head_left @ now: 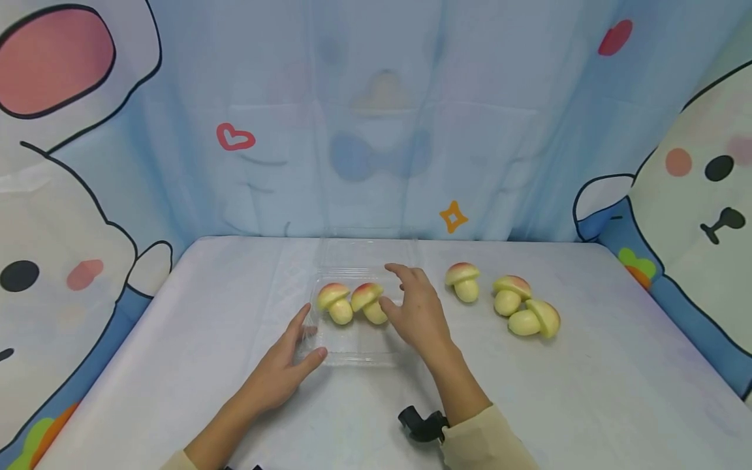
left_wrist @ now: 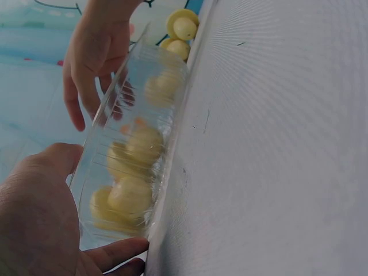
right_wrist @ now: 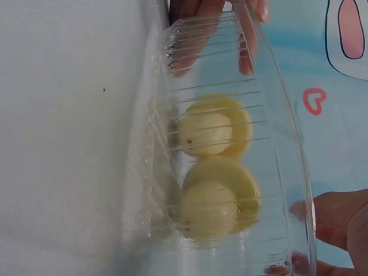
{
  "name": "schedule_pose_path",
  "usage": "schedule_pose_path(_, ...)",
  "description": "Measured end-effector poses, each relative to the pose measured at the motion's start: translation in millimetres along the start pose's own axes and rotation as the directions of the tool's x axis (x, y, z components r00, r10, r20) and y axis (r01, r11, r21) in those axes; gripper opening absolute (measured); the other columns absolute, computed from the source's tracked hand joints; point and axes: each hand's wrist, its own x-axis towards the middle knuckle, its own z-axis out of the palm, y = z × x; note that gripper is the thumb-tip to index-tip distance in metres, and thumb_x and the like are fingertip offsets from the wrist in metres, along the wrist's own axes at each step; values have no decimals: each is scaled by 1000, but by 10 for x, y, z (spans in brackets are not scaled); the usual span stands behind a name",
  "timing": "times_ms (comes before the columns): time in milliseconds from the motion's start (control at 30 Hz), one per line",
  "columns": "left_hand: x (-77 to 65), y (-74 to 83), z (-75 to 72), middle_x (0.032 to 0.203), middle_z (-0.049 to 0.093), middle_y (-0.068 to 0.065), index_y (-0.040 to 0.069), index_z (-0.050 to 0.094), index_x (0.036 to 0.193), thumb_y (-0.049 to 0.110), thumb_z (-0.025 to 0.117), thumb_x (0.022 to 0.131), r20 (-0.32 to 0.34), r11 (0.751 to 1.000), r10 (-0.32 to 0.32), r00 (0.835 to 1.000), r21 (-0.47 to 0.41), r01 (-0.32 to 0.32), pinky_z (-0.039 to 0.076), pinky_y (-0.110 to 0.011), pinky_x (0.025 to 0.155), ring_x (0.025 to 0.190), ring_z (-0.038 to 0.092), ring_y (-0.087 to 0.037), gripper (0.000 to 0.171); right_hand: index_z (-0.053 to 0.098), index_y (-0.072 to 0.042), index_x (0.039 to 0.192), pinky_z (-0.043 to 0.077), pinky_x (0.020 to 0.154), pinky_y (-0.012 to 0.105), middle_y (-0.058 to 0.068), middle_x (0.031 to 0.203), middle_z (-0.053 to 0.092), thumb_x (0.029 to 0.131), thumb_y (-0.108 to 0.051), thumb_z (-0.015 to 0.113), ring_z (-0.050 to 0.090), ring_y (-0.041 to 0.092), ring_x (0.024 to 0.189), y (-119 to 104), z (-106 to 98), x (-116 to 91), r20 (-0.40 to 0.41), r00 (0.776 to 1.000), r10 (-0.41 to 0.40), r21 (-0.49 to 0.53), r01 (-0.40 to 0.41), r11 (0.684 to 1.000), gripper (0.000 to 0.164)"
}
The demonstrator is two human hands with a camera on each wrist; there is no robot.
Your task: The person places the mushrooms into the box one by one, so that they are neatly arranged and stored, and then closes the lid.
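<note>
Beige sleeve (head_left: 487, 440) at five o'clock; left hand (head_left: 282, 375), right hand (head_left: 422, 314) spread wide; bumping the clamshell (head_left: 358, 359) could roll toy mushrooms (head_left: 337, 303).

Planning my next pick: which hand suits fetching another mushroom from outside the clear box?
Probably the right hand: it's nearer the three loose mushrooms and appears empty, while the left hand is at the left of the clear box.
</note>
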Motion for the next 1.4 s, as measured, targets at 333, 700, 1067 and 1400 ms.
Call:
schedule_pose_path(333,-3,-3,-6,153,54,-13,23,12,168,42,62,103,-2,1000,5,1000,6,-5,26,-66,121,150,40,-40,84,60,-11,143,56,88,51,19,136,60,92,-10,74,63,37,119,58,-98,35,-50,998,24,55,-21,998,53)
schedule_pose_path(700,1,9,-8,152,54,-13,22,12,168,40,63,103,-1,1000,-1,1000,-4,1,25,-64,122,150,40,-39,84,57,-11,145,52,99,51,19,138,57,95,-10,70,57,38,127,200,-255,95,-93,990,103,93,-94,991,52)
schedule_pose_path(1067,0,4,-3,152,55,-13,23,12,168,43,63,103,-2,1000,-5,1000,2,5,25,-65,122,150,40,-39,85,56,-7,145,45,102,57,21,141,55,95,-10,68,54,39,124,379,-421,127,-174,974,148,89,-134,987,52)
schedule_pose_path(1400,6,-1,-1,152,55,-12,25,12,168,41,63,103,-3,1000,-7,1000,0,7,25,-65,122,150,39,-39,84,57,-5,144,41,110,61,30,145,48,92,-7,71,48,47,134,509,-452,154,-214,958,191,110,-171,979,54)
